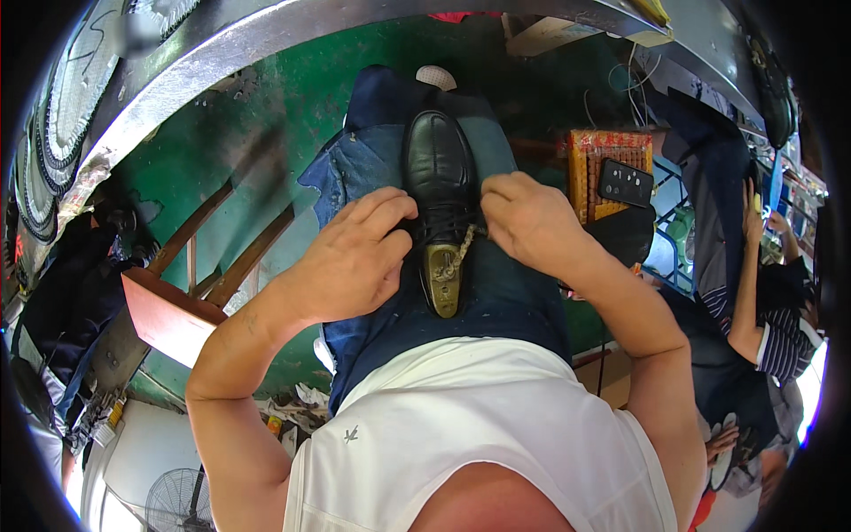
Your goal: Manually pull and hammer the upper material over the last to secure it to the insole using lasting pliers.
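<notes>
A black leather lace-up shoe (439, 164) lies on my lap with its toe pointing away from me. An olive-gold shoe last (441, 282) fills its opening, and a short loop of twine (461, 250) is tied to the last. Dark laces (442, 219) cross the upper between my hands. To the left of the laces, my left hand (362, 253) is closed with its fingers curled. My right hand (532, 217) pinches close against the shoe's right side. What lies between the fingers of either hand is too small or hidden to make out. Blue denim (377, 164) covers my legs under the shoe.
On the right, a black phone (626, 183) rests on an orange slatted wooden piece (585, 168). A wooden stool (173, 310) stands at left on the green floor (297, 80). A metal bench edge (213, 58) curves across the top left. Another person's arm (749, 275) is at far right.
</notes>
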The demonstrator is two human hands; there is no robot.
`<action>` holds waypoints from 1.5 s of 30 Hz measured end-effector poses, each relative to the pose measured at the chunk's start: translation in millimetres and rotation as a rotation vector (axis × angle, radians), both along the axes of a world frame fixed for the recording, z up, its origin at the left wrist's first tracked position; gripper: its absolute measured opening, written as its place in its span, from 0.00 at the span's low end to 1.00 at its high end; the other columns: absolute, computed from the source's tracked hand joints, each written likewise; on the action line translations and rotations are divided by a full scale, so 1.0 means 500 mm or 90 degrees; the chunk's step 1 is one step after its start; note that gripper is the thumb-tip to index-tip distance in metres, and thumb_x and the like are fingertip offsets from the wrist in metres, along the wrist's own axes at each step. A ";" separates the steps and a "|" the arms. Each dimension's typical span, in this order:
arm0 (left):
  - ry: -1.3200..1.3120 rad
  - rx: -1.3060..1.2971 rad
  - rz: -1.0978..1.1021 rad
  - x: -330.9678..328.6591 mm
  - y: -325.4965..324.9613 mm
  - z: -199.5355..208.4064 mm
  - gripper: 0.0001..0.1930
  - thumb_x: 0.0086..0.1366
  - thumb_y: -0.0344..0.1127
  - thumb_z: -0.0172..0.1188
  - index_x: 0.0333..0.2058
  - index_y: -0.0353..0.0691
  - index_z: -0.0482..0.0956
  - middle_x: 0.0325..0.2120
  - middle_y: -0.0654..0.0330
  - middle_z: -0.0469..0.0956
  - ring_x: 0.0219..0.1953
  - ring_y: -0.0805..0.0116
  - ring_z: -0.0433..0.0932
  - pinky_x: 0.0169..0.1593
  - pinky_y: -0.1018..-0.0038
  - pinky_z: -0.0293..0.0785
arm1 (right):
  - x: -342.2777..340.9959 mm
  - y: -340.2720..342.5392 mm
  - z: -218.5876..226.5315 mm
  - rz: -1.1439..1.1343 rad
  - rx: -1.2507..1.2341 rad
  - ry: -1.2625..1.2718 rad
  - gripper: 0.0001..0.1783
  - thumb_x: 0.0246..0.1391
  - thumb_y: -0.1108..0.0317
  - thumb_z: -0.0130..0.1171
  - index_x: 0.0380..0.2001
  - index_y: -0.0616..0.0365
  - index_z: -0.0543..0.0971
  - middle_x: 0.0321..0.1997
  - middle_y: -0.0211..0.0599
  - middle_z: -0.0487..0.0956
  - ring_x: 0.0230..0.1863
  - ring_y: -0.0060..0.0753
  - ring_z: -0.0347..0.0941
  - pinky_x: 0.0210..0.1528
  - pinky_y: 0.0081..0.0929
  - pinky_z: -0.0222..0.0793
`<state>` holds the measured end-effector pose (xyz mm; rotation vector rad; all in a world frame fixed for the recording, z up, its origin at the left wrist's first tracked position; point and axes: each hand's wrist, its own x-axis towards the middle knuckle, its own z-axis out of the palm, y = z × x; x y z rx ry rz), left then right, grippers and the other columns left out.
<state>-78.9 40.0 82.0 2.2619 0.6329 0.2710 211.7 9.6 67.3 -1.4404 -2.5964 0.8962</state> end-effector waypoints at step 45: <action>-0.252 -0.225 0.275 -0.064 -0.139 0.043 0.60 0.61 0.33 0.69 0.73 0.35 0.23 0.57 0.33 0.72 0.59 0.44 0.75 0.63 0.61 0.67 | 0.109 0.413 0.178 -0.225 0.443 -0.205 0.36 0.61 0.49 0.59 0.63 0.66 0.67 0.66 0.50 0.68 0.68 0.51 0.63 0.68 0.51 0.58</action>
